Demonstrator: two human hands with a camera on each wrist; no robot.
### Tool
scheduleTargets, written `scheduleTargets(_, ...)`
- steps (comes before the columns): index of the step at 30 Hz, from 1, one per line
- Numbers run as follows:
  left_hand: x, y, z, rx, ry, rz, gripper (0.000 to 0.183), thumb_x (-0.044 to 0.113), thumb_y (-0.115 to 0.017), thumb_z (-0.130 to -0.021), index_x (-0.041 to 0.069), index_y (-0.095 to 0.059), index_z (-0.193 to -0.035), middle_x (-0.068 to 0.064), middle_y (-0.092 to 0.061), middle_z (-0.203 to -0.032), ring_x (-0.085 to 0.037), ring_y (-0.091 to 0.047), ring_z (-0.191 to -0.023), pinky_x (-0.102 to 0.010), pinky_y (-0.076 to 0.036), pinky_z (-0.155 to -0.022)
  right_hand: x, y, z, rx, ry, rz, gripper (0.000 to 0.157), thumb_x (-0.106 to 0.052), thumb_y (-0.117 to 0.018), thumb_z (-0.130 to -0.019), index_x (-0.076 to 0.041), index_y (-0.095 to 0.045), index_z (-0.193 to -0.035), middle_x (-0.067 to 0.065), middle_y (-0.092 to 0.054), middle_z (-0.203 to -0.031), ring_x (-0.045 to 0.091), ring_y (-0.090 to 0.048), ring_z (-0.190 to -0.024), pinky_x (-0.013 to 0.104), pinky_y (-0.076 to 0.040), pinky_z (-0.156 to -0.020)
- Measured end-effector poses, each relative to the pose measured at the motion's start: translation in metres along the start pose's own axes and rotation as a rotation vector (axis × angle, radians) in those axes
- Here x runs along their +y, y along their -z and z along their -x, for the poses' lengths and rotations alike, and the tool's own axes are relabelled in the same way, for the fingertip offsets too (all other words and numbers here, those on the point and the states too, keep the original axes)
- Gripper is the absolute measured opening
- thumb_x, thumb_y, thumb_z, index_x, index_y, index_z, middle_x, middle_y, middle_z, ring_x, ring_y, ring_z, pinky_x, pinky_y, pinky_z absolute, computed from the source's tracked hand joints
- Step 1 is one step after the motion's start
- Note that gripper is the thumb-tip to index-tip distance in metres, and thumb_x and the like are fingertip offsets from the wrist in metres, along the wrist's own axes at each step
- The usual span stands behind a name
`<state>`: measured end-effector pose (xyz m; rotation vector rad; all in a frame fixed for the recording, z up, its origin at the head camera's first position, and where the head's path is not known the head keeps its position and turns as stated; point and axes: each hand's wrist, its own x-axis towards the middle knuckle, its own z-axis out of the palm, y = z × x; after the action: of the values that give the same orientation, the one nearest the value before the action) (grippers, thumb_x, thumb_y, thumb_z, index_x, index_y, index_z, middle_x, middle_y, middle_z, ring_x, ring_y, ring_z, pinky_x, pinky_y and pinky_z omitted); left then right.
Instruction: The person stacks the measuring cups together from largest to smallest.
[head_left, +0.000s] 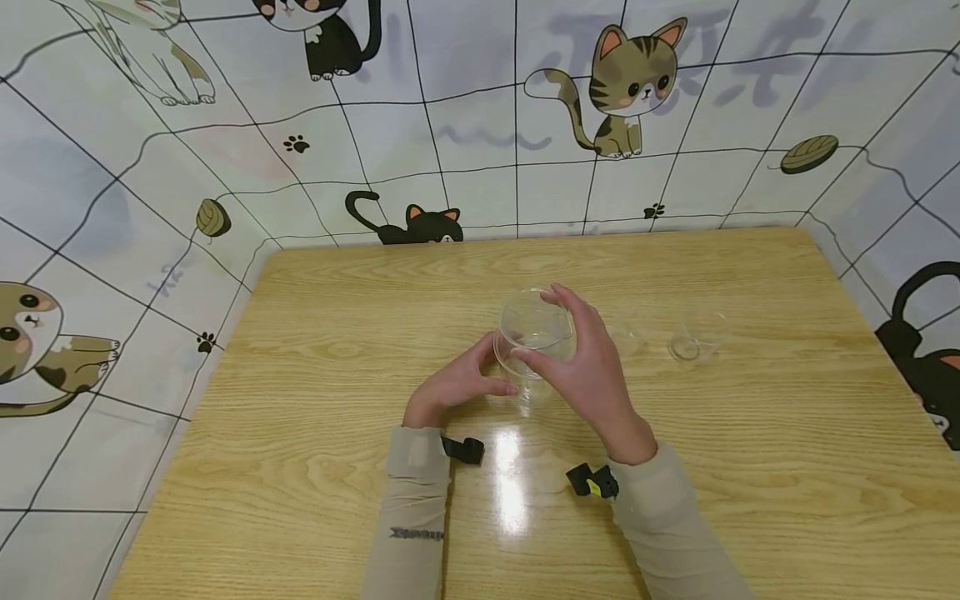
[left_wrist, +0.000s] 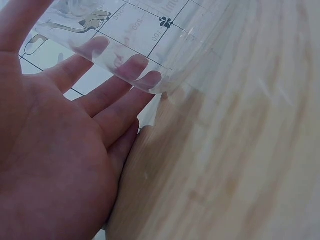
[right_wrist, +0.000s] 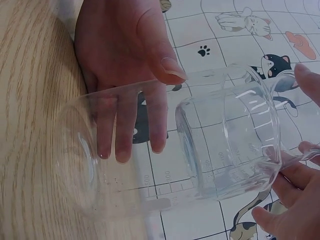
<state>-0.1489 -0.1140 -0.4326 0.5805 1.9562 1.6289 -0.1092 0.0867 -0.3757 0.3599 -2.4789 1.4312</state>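
Observation:
A large clear glass beaker [right_wrist: 125, 187] with measuring marks stands on the table. A smaller clear beaker [right_wrist: 212, 150] sits partway down inside it, its upper part near the large beaker's mouth. My left hand [head_left: 461, 379] holds the large beaker low on its side, thumb and fingers spread around the wall. In the left wrist view, the fingertips [left_wrist: 135, 65] touch the glass. From above, my right hand [head_left: 588, 367] grips the smaller beaker by its rim, thumb on the near side and fingers on the far side. Clear glass makes the exact edges hard to separate.
To the right of the hands, a small clear glass vessel [head_left: 693, 346] stands on the wooden table [head_left: 337, 308]. Another faint clear vessel [head_left: 628, 340] is between it and the right hand. A cat-patterned backdrop [head_left: 480, 125] rises behind the table and along its sides.

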Motion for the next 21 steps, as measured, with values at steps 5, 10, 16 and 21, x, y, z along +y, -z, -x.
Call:
scheduleTargets(5, -0.006, 0.001, -0.002, 0.003, 0.017, -0.017, 0.072, 0.012, -0.073, -0.078, 0.022, -0.033, -0.137, 0.004, -0.038, -0.143, -0.012, -0.030, -0.134, -0.040, -0.023, -0.110, 0.000, 0.000, 0.001, -0.017, -0.032, -0.002, 0.084, -0.047, -0.074, -0.072, -0.026, -0.031, -0.142, -0.012, -0.046, -0.135, 0.016, -0.034, -0.131, 0.049, -0.031, -0.102)
scheduleTargets(10, -0.021, 0.004, -0.007, 0.005, 0.014, -0.014, 0.071, 0.014, -0.073, -0.078, 0.024, -0.033, -0.137, 0.007, -0.040, -0.141, -0.010, -0.031, -0.133, -0.040, -0.025, -0.109, 0.001, -0.001, 0.001, -0.037, -0.061, -0.007, 0.086, -0.047, -0.073, -0.073, -0.027, -0.028, -0.143, -0.012, -0.045, -0.136, 0.018, -0.032, -0.132, 0.051, -0.030, -0.101)
scheduleTargets(16, -0.026, 0.004, -0.008, 0.011, -0.018, -0.023, 0.070, 0.018, -0.075, -0.077, 0.028, -0.035, -0.134, 0.010, -0.042, -0.138, -0.005, -0.033, -0.131, -0.039, -0.027, -0.108, 0.002, -0.002, 0.000, -0.047, -0.064, -0.004, 0.087, -0.048, -0.073, -0.073, -0.026, -0.028, -0.143, -0.011, -0.044, -0.136, 0.019, -0.031, -0.133, 0.052, -0.031, -0.100)
scheduleTargets(21, -0.026, 0.004, -0.008, 0.003, -0.028, -0.013, 0.071, 0.018, -0.074, -0.078, 0.028, -0.034, -0.135, 0.010, -0.041, -0.139, -0.006, -0.032, -0.132, -0.039, -0.026, -0.108, 0.003, -0.003, 0.000, -0.053, -0.059, 0.008, 0.085, -0.049, -0.072, -0.073, -0.030, -0.028, -0.143, -0.011, -0.044, -0.137, 0.018, -0.030, -0.134, 0.052, -0.030, -0.101)
